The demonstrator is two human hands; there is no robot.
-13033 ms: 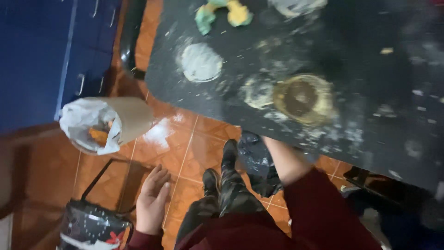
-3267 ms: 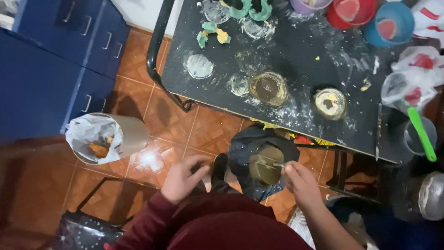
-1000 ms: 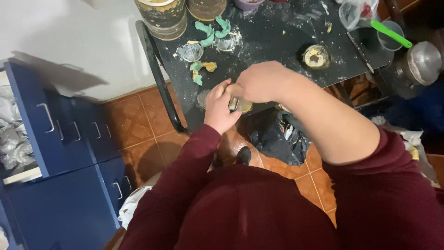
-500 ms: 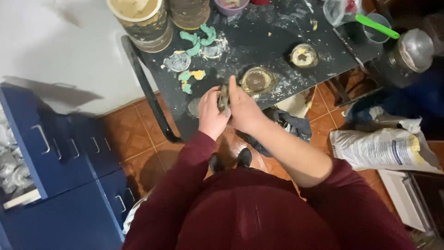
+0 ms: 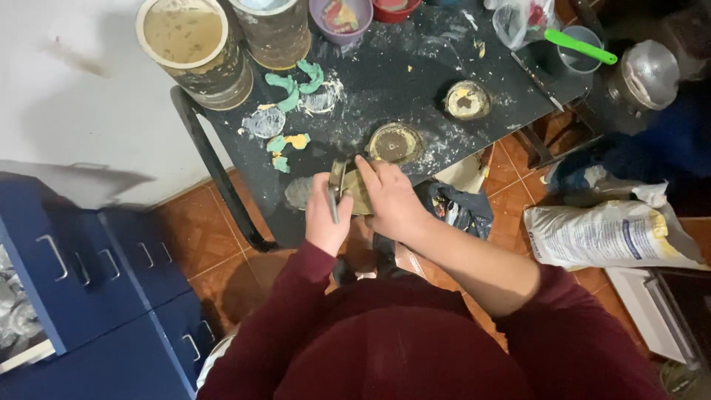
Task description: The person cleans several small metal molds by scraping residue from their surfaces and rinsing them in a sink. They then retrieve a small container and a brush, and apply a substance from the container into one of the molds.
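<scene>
Meanwhile both hands work at the near edge of the black table point(image 5: 415, 81): left hand point(image 5: 324, 218) and right hand point(image 5: 391, 198) grip a round mould point(image 5: 352, 187), its filling unfinished; two filled moulds point(image 5: 395, 142) sit beyond.

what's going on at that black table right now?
A person in a dark red top stands at the edge of a dusty black table, both hands on a small yellowish piece. The left hand also grips a thin metal tool against it; the right hand covers it from the other side. Beside them on the table sit two round moulds, green and yellow scraps and large tins. A white sack lies on the tiled floor.
</scene>
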